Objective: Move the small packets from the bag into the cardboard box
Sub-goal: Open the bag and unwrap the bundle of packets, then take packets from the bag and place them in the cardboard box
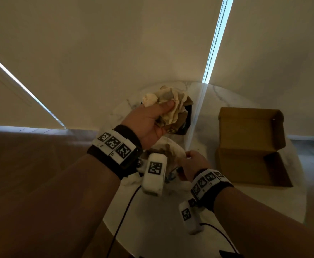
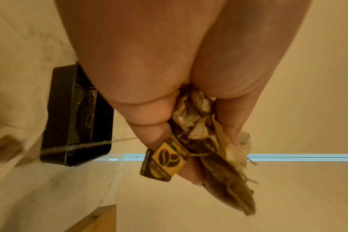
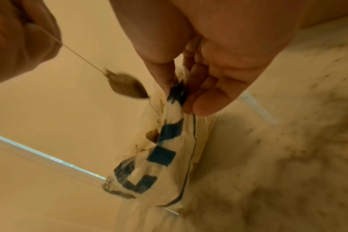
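1. Left hand [image 1: 148, 123]: raised at centre frame in the head view, its fingers and thumb closed round a crumpled bunch of small cream and brown paper tea-bag packets [image 1: 171, 107]. The left wrist view shows the same bunch wedged between curled fingers, with a yellow and black square paper tag [image 2: 165, 160] sticking out at lower centre.

2. Right hand [image 1: 191, 164]: low, just right of centre in the head view, thumb and fingers pinching the top edge of a clear thin plastic bag with dark blue printed blocks [image 3: 165, 157]. The bag hangs limp below the fingers.

3. One brown tea-bag packet [image 3: 127, 87] dangles on a thin string at upper left of the right wrist view, trailing from the left hand; blur hides whether it has cleared the bag mouth.

4. Open brown cardboard box with its lid folded back [image 1: 251, 146]: stands at the right of the head view on a white marbled round table [image 1: 152, 220], well apart from both hands. No packets are visible inside it.

5. A black rectangular plastic tray [image 2: 75, 117] sits on the table beyond the left hand.

6. Handling judgement: the packets look very light, soft and easily crushed or torn; strings tangle and let stragglers swing. A loose, full-hand cupping hold round the bunch seems best, gathering the dangling one before carrying. The bag is flimsy and probably slippery; holding it at the rim is sound.
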The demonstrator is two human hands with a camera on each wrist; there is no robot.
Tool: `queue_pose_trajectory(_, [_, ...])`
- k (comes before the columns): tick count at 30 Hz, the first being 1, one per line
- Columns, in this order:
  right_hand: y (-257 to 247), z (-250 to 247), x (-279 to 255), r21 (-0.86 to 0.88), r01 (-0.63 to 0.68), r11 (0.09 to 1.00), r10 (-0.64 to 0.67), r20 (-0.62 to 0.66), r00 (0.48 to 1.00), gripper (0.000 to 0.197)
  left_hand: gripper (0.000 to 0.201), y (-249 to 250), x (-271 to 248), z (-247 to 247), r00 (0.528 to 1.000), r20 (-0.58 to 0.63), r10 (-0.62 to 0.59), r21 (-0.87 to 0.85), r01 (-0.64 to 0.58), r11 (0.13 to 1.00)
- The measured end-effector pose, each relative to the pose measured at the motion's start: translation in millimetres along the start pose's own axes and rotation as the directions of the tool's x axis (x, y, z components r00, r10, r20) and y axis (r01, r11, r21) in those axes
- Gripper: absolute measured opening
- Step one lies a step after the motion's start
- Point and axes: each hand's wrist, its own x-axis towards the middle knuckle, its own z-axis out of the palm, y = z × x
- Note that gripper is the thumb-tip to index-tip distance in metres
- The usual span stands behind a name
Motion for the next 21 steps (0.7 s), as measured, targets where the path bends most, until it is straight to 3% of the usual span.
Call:
queue_pose_trajectory(3, [0.3, -8.9, -4.1, -0.086, -0.018, 0.996, 0.023, 0.069, 0.997, 0.007, 0.043, 9.3, -6.8, 13.2, 1.0, 0.009, 0.019, -0.015, -0.019, 1.0])
queue_pose_trajectory(6, [-1.7, -17.6, -6.7, -0.193, -0.005, 0.981, 0.015, 0.052, 0.999, 0.048, 0.035, 15.8, -12.2, 28.7, 0.998, 0.067, 0.021, -0.022, -0.02, 1.0])
queue_pose_trajectory(8, [-9.6, -27.1, -15.0, -0.033, 0.062, 0.998, -0.061, 0.017, 0.998, 0.058, 0.031, 18.2, -16.2, 40.1, 0.994, 0.104, 0.025, -0.035, -0.022, 0.999])
queue_pose_trajectory(10, [-22.8, -40.2, -28.1, 0.281, 0.19, 0.941, -0.214, 0.056, 0.975, 0.047, 0.035, 20.8, -21.0, 51.1, 0.991, 0.134, 0.029, -0.036, -0.024, 0.999])
queue_pose_trajectory(12, [-40.4, -51.4, -46.0, 0.458, 0.282, 0.843, -0.394, 0.167, 0.904, 0.042, 0.041, 24.8, -25.8, 61.8, 0.986, 0.164, 0.026, -0.034, -0.02, 0.999])
queue_pose_trajectory(14, [-56.5, -50.5, -55.2, 0.403, 0.369, 0.837, -0.501, 0.294, 0.814, 0.043, 0.045, 29.3, -30.1, 71.1, 0.981, 0.194, 0.025, -0.027, -0.02, 0.999])
queue_pose_trajectory(16, [-61.7, -43.0, -60.6, 0.209, 0.45, 0.868, -0.496, 0.37, 0.786, 0.037, 0.044, 33.8, -32.2, 77.0, 0.978, 0.206, 0.036, -0.029, -0.031, 0.999])
queue_pose_trajectory(19, [-59.9, -42.0, -69.6, 0.188, 0.423, 0.886, -0.463, 0.359, 0.81, 0.01, 0.041, 41.4, -36.2, 84.3, 0.98, 0.192, 0.058, -0.016, -0.056, 0.998])
queue_pose_trajectory(21, [-57.7, -51.5, -80.4, 0.26, 0.37, 0.892, -0.445, 0.363, 0.818, 0.017, 0.043, 45.1, -36.7, 82.3, 0.984, 0.162, 0.075, 0.019, -0.079, 0.997])
